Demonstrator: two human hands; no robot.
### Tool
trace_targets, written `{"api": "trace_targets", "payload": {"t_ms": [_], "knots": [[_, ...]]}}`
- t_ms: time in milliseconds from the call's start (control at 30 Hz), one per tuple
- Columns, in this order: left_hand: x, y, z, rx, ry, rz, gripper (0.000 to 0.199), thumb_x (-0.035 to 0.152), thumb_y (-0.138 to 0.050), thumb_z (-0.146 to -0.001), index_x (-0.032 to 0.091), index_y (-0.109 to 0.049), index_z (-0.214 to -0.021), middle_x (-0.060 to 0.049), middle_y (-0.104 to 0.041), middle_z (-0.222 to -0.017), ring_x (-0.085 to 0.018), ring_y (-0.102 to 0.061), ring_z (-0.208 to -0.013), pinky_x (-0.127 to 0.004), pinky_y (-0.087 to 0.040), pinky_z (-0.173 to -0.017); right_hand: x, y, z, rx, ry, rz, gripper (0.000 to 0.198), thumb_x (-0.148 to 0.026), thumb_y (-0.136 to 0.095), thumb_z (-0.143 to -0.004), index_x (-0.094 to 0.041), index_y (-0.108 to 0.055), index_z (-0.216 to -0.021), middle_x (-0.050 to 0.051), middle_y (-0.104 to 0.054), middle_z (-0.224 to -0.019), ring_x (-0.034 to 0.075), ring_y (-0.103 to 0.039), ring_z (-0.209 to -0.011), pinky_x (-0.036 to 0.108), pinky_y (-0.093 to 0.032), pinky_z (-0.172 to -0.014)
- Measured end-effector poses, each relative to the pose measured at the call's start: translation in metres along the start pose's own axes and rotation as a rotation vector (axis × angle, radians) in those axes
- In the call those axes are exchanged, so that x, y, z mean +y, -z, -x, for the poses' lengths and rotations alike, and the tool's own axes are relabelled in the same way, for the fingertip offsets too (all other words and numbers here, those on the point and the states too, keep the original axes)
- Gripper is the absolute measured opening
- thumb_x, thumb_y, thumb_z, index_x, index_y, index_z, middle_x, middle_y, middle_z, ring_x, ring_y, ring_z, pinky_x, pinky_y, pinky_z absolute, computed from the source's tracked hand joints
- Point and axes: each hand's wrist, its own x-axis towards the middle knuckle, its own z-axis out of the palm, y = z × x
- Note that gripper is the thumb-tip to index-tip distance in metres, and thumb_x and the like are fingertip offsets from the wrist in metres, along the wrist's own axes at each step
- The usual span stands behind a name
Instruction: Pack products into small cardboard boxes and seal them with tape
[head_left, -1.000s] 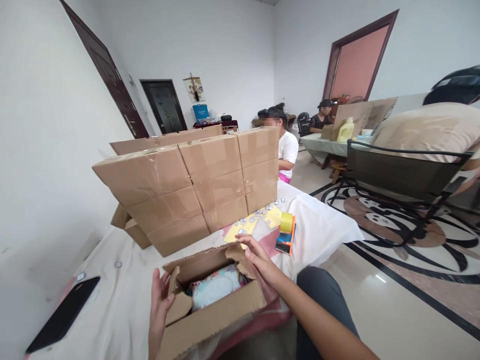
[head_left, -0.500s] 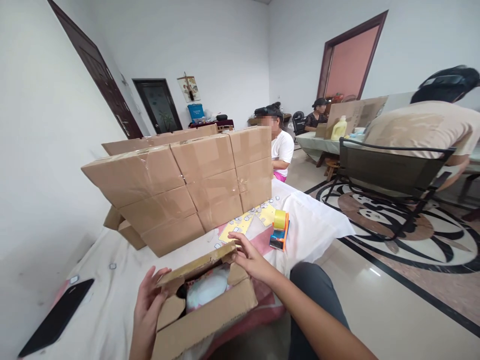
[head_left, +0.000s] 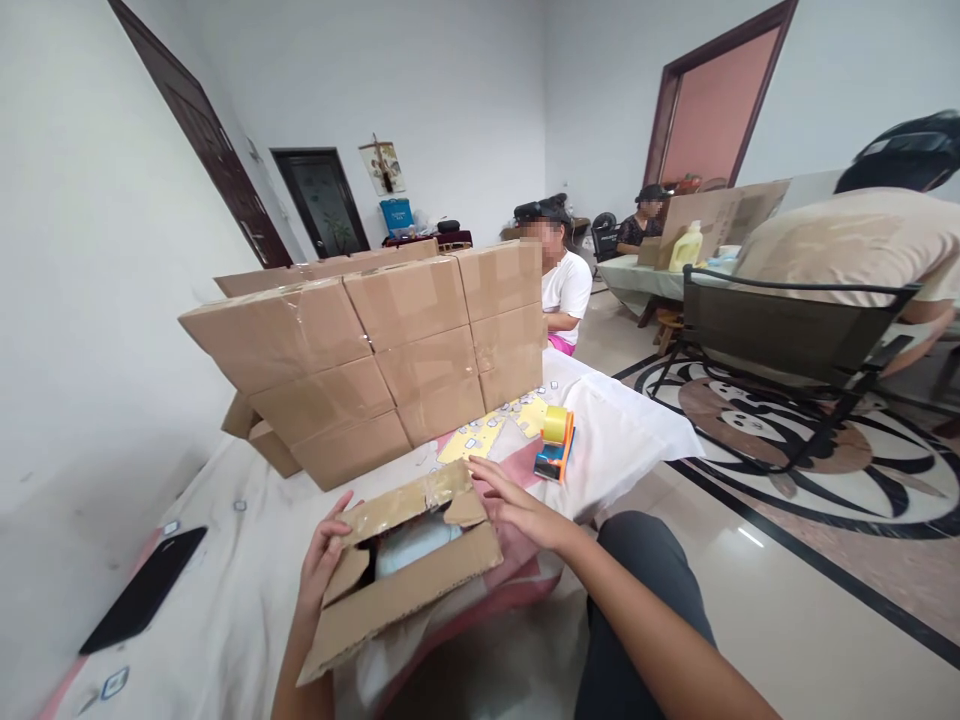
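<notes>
On the cloth-covered table in front of me sits a small cardboard box [head_left: 405, 600] with its top flaps partly folded inward. Through its opening shows a pale, light-blue item [head_left: 416, 545], whose kind I cannot make out. My left hand [head_left: 321, 560] grips the box's left end, fingers curled near the far flap and thumb partly hidden. Stretched out along the right end, the fingers of my right hand [head_left: 529, 510] are apart, with fingertips by the far right corner. A tape dispenser [head_left: 556, 440] with a yellow roll stands beyond the right hand.
Taped cardboard boxes [head_left: 405, 345] form a stacked wall across the table. A black phone-like slab [head_left: 146, 590] lies at left. A person in a white shirt [head_left: 566, 290] sits behind the stack; another sits in a chair [head_left: 795, 325] at right. The table edge [head_left: 652, 470] lies right.
Both long flaps of the box have come closer together and cover more of the item inside. My right hand has moved from inside the flap to outside the right end.
</notes>
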Motion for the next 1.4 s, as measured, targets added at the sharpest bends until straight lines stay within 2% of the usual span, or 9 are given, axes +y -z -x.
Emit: {"api": "trace_targets", "payload": {"t_ms": [167,333,467,633,867,1000,1200,1333,1400], "knots": [[-0.007,0.003,0.0,-0.074,-0.025,-0.026,0.041,0.053,-0.077,-0.071,0.025,-0.065,-0.098,-0.005,-0.051,-0.152,-0.033,-0.041,-0.144,-0.044,-0.03,-0.12,-0.002,-0.016,0.011,-0.044,0.044,0.106,0.115,-0.041,-0.08,-0.074,-0.03,-0.005,-0.162,0.008,-0.001,-0.17,0.028,0.002,-0.157,0.048,-0.01,-0.126],[-0.005,-0.02,0.012,0.051,-0.026,0.15,0.034,0.055,-0.066,-0.076,0.022,-0.062,-0.083,-0.003,-0.05,-0.151,-0.03,-0.05,-0.134,-0.038,-0.043,-0.106,-0.001,-0.05,-0.002,0.343,-0.023,-0.01,0.091,-0.048,-0.064,-0.087,-0.031,-0.014,-0.16,0.009,-0.02,-0.165,0.026,-0.024,-0.152,0.047,-0.021,-0.124],[0.008,-0.031,0.026,-0.009,-0.015,0.176,0.034,0.052,-0.056,-0.078,0.021,-0.064,-0.091,-0.004,-0.049,-0.15,-0.03,-0.054,-0.126,-0.038,-0.046,-0.099,0.001,-0.057,-0.017,0.611,-0.17,-0.143,0.099,-0.041,-0.069,-0.075,-0.028,-0.017,-0.159,0.015,-0.031,-0.157,0.03,-0.043,-0.139,0.05,-0.033,-0.117],[0.021,-0.026,0.035,-0.086,0.01,-0.093,0.033,0.025,-0.057,-0.062,0.024,-0.057,-0.096,-0.002,-0.049,-0.146,-0.029,-0.047,-0.133,-0.037,-0.039,-0.105,0.006,-0.053,-0.022,0.648,-0.198,-0.171,0.094,-0.033,-0.067,-0.069,-0.026,-0.029,-0.155,0.015,-0.043,-0.147,0.029,-0.048,-0.133,0.048,-0.038,-0.113],[0.021,-0.026,0.035,-0.062,0.002,-0.159,0.037,0.027,-0.055,-0.065,0.025,-0.059,-0.102,-0.004,-0.049,-0.144,-0.029,-0.045,-0.135,-0.041,-0.036,-0.109,0.003,-0.06,-0.025,0.66,-0.11,-0.164,0.082,-0.036,-0.067,-0.071,-0.023,-0.039,-0.147,0.013,-0.053,-0.133,0.027,-0.053,-0.125,0.044,-0.045,-0.107],[0.028,-0.018,0.033,-0.049,-0.03,-0.218,0.039,0.035,-0.064,-0.071,0.025,-0.066,-0.108,-0.006,-0.043,-0.148,-0.03,-0.037,-0.142,-0.041,-0.031,-0.116,-0.001,-0.026,-0.025,0.759,-0.094,-0.123,0.072,-0.051,-0.064,-0.078,-0.021,-0.044,-0.14,0.014,-0.053,-0.131,0.027,-0.057,-0.116,0.045,-0.046,-0.104],[0.058,-0.027,0.05,-0.029,-0.293,-0.606,0.039,0.046,-0.066,-0.081,0.027,-0.069,-0.116,-0.009,-0.049,-0.146,-0.032,-0.04,-0.14,-0.052,-0.021,-0.121,0.046,0.072,0.008,1.263,-0.09,0.184,0.065,-0.046,-0.065,-0.075,-0.017,-0.046,-0.13,0.017,-0.044,-0.137,0.029,-0.048,-0.125,0.047,-0.04,-0.108],[0.071,-0.061,0.074,-0.002,-0.452,-1.022,0.04,0.047,-0.067,-0.085,0.033,-0.068,-0.122,-0.006,-0.045,-0.155,-0.04,-0.029,-0.146,-0.069,0.012,-0.116,0.094,0.097,0.015,1.19,-0.2,0.013,0.062,-0.049,-0.058,-0.076,-0.015,-0.042,-0.126,0.017,-0.056,-0.121,0.025,-0.062,-0.103,0.043,-0.053,-0.089],[0.071,-0.08,0.082,-0.065,-0.492,-1.101,0.048,0.048,-0.071,-0.083,0.032,-0.065,-0.127,-0.008,-0.046,-0.155,-0.043,-0.029,-0.146,-0.07,0.017,-0.113,0.111,0.097,0.01,1.066,-0.206,0.01,0.053,-0.048,-0.058,-0.076,-0.014,-0.05,-0.116,0.012,-0.065,-0.105,0.023,-0.066,-0.091,0.04,-0.054,-0.082]]}}
